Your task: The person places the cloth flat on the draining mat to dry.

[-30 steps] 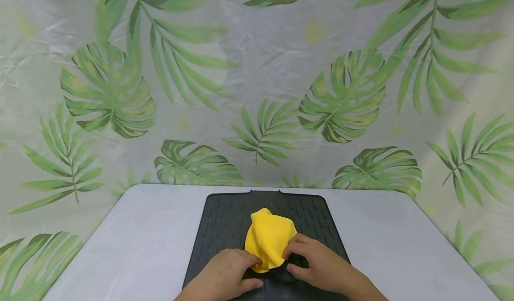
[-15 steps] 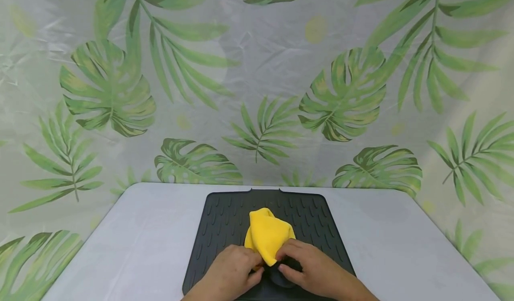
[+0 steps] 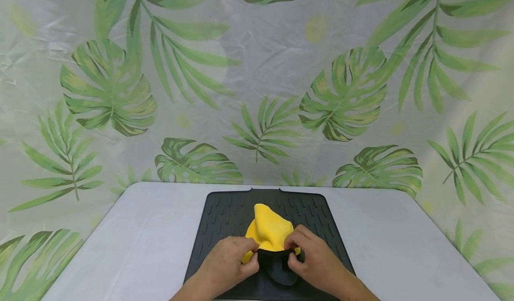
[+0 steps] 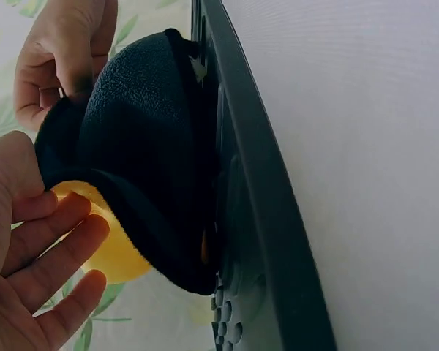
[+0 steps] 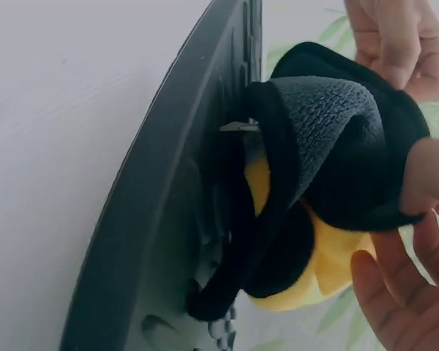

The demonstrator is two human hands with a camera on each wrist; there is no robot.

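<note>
A two-sided cloth (image 3: pixel 272 229), yellow on one face and dark grey with black edging on the other (image 4: pixel 135 110), stands bunched over the black ridged mat (image 3: pixel 217 216). My left hand (image 3: pixel 230 265) pinches its near edge between thumb and index finger; the other fingers spread beneath, against the yellow face. On the opposite side, my right hand (image 3: pixel 319 263) pinches the same edge with its thumb and fingertips. Between the hands the dark face hangs toward me. In the right wrist view, folds of the cloth (image 5: pixel 325 117) droop onto the mat, and a small pale pointed piece (image 5: pixel 239 127) sticks out beside them.
The mat with its raised rim (image 5: pixel 150 168) lies on a white-covered table (image 3: pixel 140 229). Table surface shows on both sides of it. Behind the table hangs a pale curtain (image 3: pixel 273 69) printed with green leaves.
Both hands have lifted the near edge, so the dark face now shows between them. The yellow part has bunched up and back, and the hands have drawn slightly apart since half a second ago.
</note>
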